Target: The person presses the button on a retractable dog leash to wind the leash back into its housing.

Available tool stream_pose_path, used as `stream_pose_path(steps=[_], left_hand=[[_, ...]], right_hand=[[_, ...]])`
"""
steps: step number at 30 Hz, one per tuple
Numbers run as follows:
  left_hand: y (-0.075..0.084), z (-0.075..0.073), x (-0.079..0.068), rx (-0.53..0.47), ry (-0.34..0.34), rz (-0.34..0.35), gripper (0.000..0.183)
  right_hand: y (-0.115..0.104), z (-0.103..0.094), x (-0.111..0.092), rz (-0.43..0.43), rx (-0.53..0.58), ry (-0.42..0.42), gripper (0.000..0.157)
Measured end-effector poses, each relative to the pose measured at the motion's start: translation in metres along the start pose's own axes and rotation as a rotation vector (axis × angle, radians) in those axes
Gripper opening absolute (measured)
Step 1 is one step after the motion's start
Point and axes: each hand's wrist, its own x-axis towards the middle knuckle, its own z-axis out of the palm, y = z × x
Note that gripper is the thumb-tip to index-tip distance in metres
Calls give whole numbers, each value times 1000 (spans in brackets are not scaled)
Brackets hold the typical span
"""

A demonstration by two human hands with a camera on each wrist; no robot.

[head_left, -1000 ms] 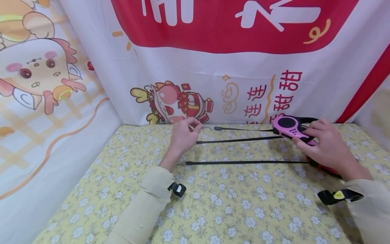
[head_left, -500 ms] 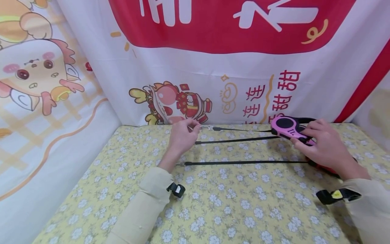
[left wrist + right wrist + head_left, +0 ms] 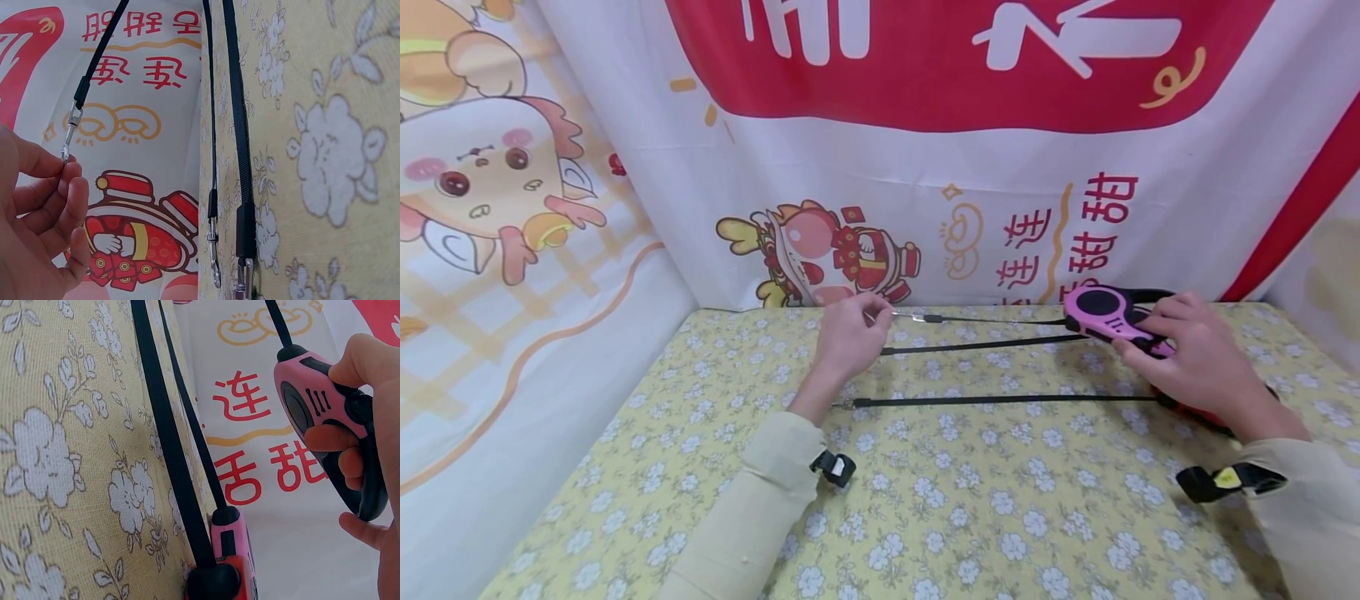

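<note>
Pink leash case (image 3: pixel 320 400), yellow tablecloth (image 3: pixel 940 471) (white-flowered)

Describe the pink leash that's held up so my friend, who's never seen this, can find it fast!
On the flowery yellow tablecloth, look toward the back right, at the person's right grip. It holds the pink leash, with a black oval on its side. Another pink leash and a red leash lie there; only this one is lifted.
</note>
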Motion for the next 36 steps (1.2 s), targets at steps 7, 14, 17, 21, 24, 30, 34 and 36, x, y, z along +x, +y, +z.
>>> stream_pose_path(steps=[7,14,17,21,24,30,34,36], left_hand=[[1,-1,-1,-9,-11,-12,19],[2,-1,0,-4,1,-2,17],[1,-1,0,3,5,5,16],[0,-1,0,1,6,9,16],[0,0,0,0,6,14,16],[1,1,-1,-3,4,14,15],[1,2,-1,-10,2,7,14],[1,2,-1,-14,-1,7,13]], right_hand=[[-1,-1,0,13,9,-7,45],[-1,0,0,-7,14,3,43],[0,0,0,-8,14,1,44],[-1,0,-1,-7,11,-4,45],[-2,0,-1,-2,12,-8,44],[-2,1,-1,11,11,-13,45],[-2,1,-1,3,14,-4,45],[-2,1,-1,-4,14,1,45]])
